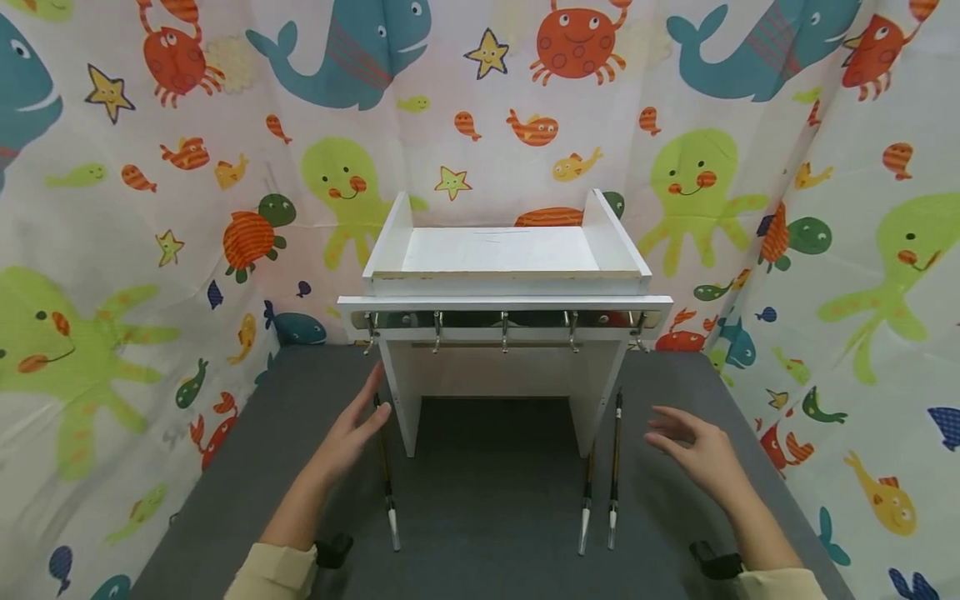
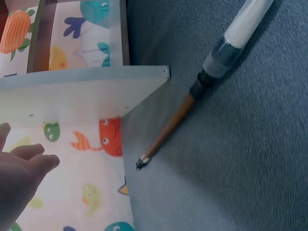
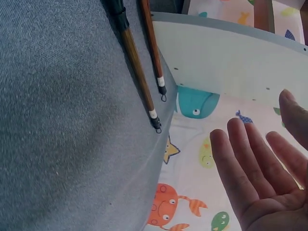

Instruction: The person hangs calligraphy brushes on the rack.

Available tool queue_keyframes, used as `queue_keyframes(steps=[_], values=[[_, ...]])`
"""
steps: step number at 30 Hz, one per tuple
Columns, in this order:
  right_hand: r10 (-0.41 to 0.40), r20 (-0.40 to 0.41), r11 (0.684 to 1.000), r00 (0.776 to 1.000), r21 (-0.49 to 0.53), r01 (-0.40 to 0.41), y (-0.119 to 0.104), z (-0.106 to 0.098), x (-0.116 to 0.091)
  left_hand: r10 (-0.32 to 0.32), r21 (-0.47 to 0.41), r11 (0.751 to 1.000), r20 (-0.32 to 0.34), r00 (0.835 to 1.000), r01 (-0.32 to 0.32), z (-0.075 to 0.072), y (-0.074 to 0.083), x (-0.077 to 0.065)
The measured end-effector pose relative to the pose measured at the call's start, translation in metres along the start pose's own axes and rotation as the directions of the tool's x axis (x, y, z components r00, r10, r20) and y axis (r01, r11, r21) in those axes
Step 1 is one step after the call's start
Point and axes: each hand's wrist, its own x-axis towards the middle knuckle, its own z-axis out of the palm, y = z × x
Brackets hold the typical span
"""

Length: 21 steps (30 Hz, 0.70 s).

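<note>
My left hand [image 1: 347, 433] hovers at the left side of a white shelf rack [image 1: 504, 303], holding nothing, its fingers extended. Beneath it a brush [image 1: 387, 483] with a white tip and brown handle lies on the grey cloth. To the right of the rack my right hand [image 1: 697, 454] hangs in the air with relaxed fingers and nothing in them. Two more brushes lie between it and the rack: an inner brush [image 1: 587, 500] and an outer brush [image 1: 616, 475]. Their handle ends carry small hanging loops, seen in the right wrist view. Several metal hooks [image 1: 505, 332] line the rack's front.
Grey cloth [image 1: 487, 508] covers the table. A patterned curtain [image 1: 480, 158] with sea animals surrounds the back and sides. The rack has a raised tray top [image 1: 498, 250] with side walls, and two upright side panels [image 1: 401, 400] stand below it.
</note>
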Motion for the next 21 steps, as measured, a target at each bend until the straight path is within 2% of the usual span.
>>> queue_keyframes(steps=[5, 10, 15, 21], values=[[0.008, 0.006, 0.999, 1.000, 0.037, -0.009, 0.004, 0.004, 0.002, 0.015, -0.093, 0.996, -0.003, 1.000, -0.015, 0.007, -0.003, 0.009], [0.051, 0.025, 0.994, 0.998, 0.097, -0.053, 0.006, 0.014, 0.007, 0.019, -0.174, 0.984, -0.041, 0.999, -0.026, 0.014, -0.006, 0.013], [0.103, 0.048, 0.982, 0.994, 0.154, -0.109, 0.008, 0.024, 0.009, -0.021, -0.252, 0.968, -0.108, 0.994, -0.007, 0.025, -0.007, 0.016], [0.141, 0.039, 0.973, 0.989, 0.177, -0.146, 0.013, 0.032, 0.014, -0.065, -0.255, 0.967, -0.220, 0.973, 0.007, 0.033, -0.005, 0.020]])
